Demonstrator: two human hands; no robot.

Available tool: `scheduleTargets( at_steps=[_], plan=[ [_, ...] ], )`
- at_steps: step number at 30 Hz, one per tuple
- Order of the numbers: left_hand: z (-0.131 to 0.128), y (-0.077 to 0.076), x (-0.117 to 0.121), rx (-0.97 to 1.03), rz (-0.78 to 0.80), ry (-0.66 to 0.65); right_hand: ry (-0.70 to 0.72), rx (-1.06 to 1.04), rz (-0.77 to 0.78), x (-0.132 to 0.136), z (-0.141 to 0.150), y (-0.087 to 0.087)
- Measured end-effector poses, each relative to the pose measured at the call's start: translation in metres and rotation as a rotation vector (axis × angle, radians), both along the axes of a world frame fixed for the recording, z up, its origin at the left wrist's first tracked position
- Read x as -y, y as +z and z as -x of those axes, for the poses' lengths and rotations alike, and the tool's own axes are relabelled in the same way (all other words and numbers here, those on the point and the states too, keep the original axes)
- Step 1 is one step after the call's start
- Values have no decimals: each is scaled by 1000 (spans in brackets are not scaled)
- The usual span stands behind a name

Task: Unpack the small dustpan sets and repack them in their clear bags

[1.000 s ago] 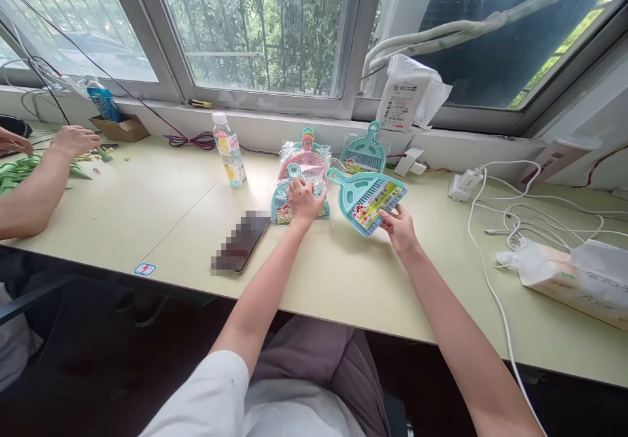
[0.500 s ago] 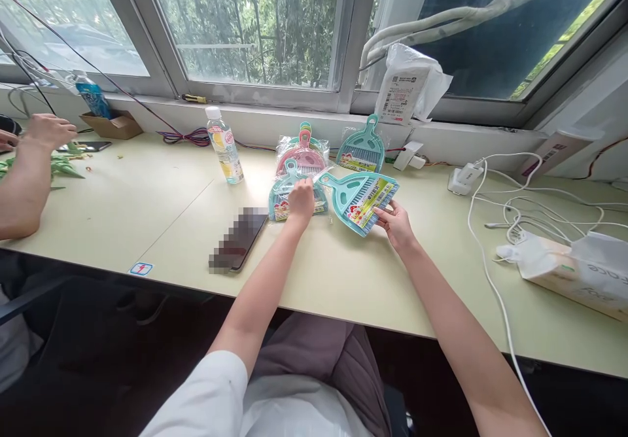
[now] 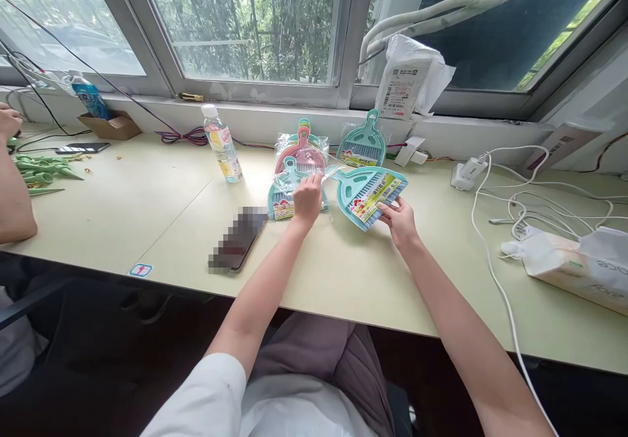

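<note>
My right hand (image 3: 401, 222) pinches the lower edge of a teal mini dustpan-and-brush set (image 3: 370, 194) with a yellow label, lifted slightly off the pale table (image 3: 343, 273). My left hand (image 3: 308, 197) is closed on the clear plastic wrap of another teal set (image 3: 284, 196) lying flat. Behind it lies a wrapped pink set (image 3: 304, 156), and one more teal set (image 3: 366, 144) leans near the window sill.
A phone (image 3: 239, 239) lies left of my left arm, a water bottle (image 3: 222, 144) behind it. White cables (image 3: 515, 208), a charger (image 3: 466, 173) and a tissue pack (image 3: 574, 267) fill the right side. Another person's arm (image 3: 12, 188) and green pieces (image 3: 39, 169) are far left.
My right hand tilted the labelled teal set flatter and drew it slightly right. My left hand shifted from pressing the wrapped set to pinching its plastic. The other person's hand drew back left.
</note>
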State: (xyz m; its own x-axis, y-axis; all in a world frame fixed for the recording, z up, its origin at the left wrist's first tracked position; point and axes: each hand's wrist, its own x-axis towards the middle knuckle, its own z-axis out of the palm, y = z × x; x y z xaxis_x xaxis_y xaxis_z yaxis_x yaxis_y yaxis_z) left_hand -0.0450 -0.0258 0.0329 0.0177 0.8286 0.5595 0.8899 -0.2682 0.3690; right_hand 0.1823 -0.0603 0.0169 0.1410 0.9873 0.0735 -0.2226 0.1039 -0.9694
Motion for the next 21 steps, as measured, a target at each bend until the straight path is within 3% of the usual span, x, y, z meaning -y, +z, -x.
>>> scheduleTargets(
  at_steps=[6, 11, 21],
  plan=[
    [-13, 1, 5, 116, -16, -168, 93, 2, -6, -8, -3, -12],
    [-20, 0, 10, 190, -49, -271, 135, 17, -11, -3, 7, -5],
    [-18, 1, 8, 29, -99, -150, -50, -108, -54, -4, 1, 2]
  ],
)
